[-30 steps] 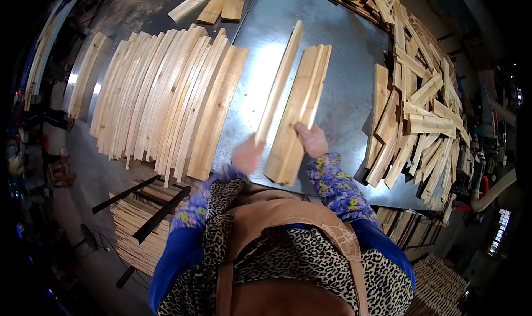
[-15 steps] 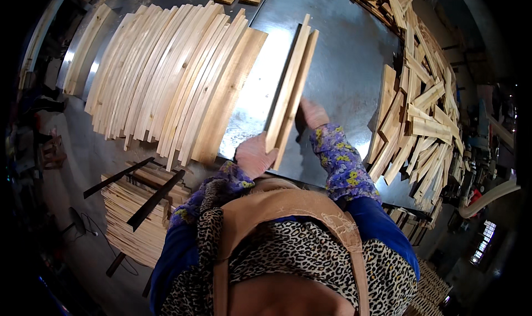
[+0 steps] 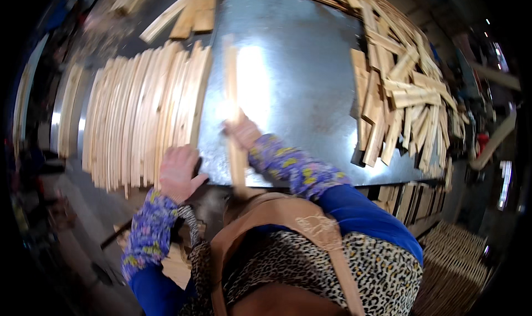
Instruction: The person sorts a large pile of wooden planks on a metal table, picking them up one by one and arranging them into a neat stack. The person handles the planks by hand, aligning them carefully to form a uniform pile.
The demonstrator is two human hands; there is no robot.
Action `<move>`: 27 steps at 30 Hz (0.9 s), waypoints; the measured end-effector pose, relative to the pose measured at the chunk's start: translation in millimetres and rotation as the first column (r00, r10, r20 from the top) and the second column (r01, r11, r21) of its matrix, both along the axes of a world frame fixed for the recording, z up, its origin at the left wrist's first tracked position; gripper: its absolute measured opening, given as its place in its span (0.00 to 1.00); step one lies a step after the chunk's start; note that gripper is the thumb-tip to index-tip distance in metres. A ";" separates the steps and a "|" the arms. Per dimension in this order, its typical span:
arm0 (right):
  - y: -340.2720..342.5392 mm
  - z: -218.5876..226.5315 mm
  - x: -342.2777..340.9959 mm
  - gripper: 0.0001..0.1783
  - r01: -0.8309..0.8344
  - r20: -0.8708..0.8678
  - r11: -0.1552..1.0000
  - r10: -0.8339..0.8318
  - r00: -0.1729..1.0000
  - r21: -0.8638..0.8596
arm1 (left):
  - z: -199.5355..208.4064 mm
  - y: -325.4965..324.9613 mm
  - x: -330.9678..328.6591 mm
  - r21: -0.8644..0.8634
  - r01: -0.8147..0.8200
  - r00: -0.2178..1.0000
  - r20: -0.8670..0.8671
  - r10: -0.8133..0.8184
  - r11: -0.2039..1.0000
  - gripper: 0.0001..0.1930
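Observation:
A long row of pale wooden slats [image 3: 133,116] stands side by side on the metal tabletop at left. My left hand [image 3: 180,172] rests against the near right end of this row, fingers stretched out and thumb held apart. To its right, my right hand [image 3: 242,132] is closed on a single wooden slat [image 3: 237,161], gripping it near its middle. That slat points away from me, its near end close to my apron [image 3: 310,211]; motion blurs it. Bare metal lies between it and the row.
A jumbled heap of short wooden pieces [image 3: 410,94] covers the right side of the metal table [image 3: 305,83]. Several boards [image 3: 194,11] lie at the far left. One slat [image 3: 69,111] sits apart left of the row. More stacked wood [image 3: 177,263] is below the near left edge.
My left hand has left the near ends of two slats and moved left to the row. My right hand has come left, now gripping one slat. The view has shifted too.

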State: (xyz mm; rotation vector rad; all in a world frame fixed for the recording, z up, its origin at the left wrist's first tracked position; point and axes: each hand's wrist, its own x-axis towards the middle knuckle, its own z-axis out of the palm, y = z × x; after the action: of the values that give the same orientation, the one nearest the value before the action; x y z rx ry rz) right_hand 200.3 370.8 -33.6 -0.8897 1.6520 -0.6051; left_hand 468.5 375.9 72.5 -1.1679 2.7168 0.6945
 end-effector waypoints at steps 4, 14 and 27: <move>18.7 -49.7 77.5 0.63 -0.292 0.106 0.900 0.341 0.934 -0.324 | -63.6 20.5 -16.2 -0.238 -0.236 0.962 -0.195 0.192 0.942 0.39; 94.5 45.1 -399.1 0.35 0.545 -0.399 0.646 -0.761 0.512 -0.534 | -82.4 44.3 -65.3 -0.292 -0.435 0.881 0.059 0.470 0.852 0.43; 177.5 -13.6 -740.1 0.41 0.967 0.125 0.064 -0.987 0.097 -0.247 | -83.4 30.9 -376.1 -0.029 -0.134 0.933 -0.341 0.116 0.991 0.29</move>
State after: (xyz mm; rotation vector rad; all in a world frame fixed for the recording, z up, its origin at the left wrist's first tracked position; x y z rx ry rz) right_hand -539.8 548.3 -47.1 0.3170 2.1445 -1.8243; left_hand 92.4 406.8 -10.9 -1.3567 2.9723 0.9261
